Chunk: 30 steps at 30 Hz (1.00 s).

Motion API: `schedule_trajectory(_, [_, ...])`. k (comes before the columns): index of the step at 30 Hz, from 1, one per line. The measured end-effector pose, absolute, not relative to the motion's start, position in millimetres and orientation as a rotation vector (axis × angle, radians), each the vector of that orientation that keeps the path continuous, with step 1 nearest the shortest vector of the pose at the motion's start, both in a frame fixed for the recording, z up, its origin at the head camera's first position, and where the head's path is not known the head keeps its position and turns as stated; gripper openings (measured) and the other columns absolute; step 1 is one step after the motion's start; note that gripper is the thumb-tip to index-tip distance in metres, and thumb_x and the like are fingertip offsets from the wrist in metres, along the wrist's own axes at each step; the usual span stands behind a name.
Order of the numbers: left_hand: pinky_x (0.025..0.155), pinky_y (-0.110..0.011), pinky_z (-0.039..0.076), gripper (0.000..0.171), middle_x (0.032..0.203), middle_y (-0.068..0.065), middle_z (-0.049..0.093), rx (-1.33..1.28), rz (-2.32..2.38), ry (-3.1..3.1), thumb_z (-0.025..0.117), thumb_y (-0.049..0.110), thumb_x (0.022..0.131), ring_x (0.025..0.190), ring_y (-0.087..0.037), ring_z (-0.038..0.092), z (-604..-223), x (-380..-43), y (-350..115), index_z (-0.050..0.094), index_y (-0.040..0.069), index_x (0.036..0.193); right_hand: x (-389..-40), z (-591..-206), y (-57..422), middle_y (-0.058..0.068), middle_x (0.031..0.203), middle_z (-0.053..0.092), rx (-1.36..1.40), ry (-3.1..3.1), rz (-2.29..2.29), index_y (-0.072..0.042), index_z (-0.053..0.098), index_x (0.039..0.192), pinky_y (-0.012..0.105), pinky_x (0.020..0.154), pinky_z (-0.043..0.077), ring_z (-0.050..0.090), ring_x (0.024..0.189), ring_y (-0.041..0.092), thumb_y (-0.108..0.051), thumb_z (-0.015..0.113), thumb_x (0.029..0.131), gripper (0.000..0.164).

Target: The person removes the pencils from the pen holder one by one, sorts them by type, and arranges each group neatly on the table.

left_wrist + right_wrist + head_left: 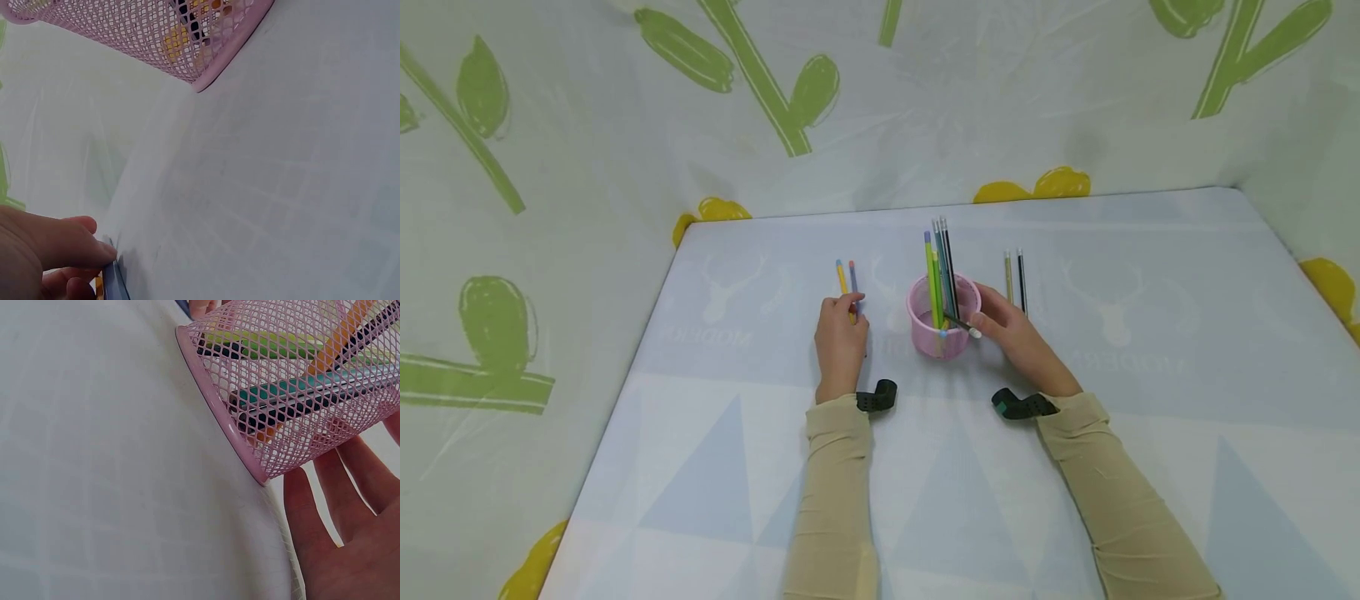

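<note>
A pink mesh cup (943,329) stands mid-table with several pencils upright in it. My left hand (842,333) lies to its left, fingers curled onto a blue pencil (853,279) that rests beside a yellow pencil (842,277). In the left wrist view my fingertips (103,250) pinch the blue pencil (115,282) against the mat. My right hand (992,321) is at the cup's right side and pinches a black pencil (961,322) with a white end, angled into the cup. In the right wrist view the other fingers (325,544) lie straight beside the cup (281,400).
Two more pencils, a green one (1008,277) and a black one (1021,279), lie on the pale blue mat (1150,433) right of the cup. Leaf-printed cloth walls (550,167) close in the back and both sides.
</note>
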<state>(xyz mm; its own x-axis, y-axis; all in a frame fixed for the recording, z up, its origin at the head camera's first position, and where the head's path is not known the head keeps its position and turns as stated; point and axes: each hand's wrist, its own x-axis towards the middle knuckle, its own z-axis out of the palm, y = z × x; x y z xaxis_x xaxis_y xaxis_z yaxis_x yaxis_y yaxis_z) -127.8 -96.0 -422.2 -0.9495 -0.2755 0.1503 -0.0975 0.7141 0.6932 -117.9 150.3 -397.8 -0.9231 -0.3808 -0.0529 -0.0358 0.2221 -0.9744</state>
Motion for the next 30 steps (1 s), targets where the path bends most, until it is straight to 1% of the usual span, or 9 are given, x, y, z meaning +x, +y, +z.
schedule_trajectory(7, [0.071, -0.03, 0.044, 0.023, 0.089, -0.003, 0.051, 0.273, -1.076, -2.682, 0.055, 0.003, 0.086, 0.081, -0.018, 0.051, -422, -128, -99, 0.063, 0.013, 0.104, -117, -396, 150, -0.003, 0.14, 0.033, -0.382, 2.221, -1.749, -0.023, 0.031, 0.138, 0.046, 0.102, 0.025, 0.028, 0.128, 0.018, -0.028, 0.047, 0.092, 0.049])
schedule_trajectory(17, [0.057, -0.027, 0.038, 0.022, 0.086, -0.002, 0.051, 0.291, -1.173, -2.581, 0.051, 0.011, 0.087, 0.069, -0.017, 0.046, -421, -128, -102, 0.064, 0.013, 0.104, -118, -395, 150, -0.005, 0.14, 0.033, -0.392, 2.223, -1.752, -0.025, 0.032, 0.138, 0.046, 0.102, 0.025, 0.029, 0.127, 0.016, -0.028, 0.048, 0.092, 0.049])
schedule_trajectory(22, [0.054, -0.025, 0.038, 0.021, 0.084, 0.001, 0.05, 0.249, -1.208, -2.485, 0.05, 0.015, 0.088, 0.065, -0.015, 0.044, -420, -129, -100, 0.065, 0.016, 0.102, -118, -394, 150, -0.003, 0.139, 0.034, -0.408, 2.223, -1.765, -0.023, 0.032, 0.138, 0.045, 0.102, 0.025, 0.03, 0.127, 0.017, -0.027, 0.048, 0.092, 0.048])
schedule_trajectory(25, [0.055, -0.024, 0.039, 0.019, 0.085, 0.003, 0.052, 0.197, -1.293, -2.391, 0.051, 0.016, 0.089, 0.065, -0.012, 0.045, -419, -131, -98, 0.065, 0.017, 0.101, -118, -395, 150, -0.004, 0.139, 0.034, -0.407, 2.227, -1.763, -0.024, 0.032, 0.138, 0.045, 0.102, 0.025, 0.03, 0.127, 0.016, -0.028, 0.048, 0.092, 0.048])
schedule_trajectory(30, [0.056, -0.025, 0.044, 0.018, 0.084, 0.005, 0.057, 0.127, -1.487, -2.23, 0.051, 0.018, 0.089, 0.064, -0.009, 0.052, -418, -130, -91, 0.065, 0.018, 0.1, -120, -401, 151, -0.005, 0.139, 0.033, -0.39, 2.221, -1.761, -0.026, 0.032, 0.138, 0.046, 0.102, 0.024, 0.029, 0.127, 0.016, -0.03, 0.048, 0.091, 0.049])
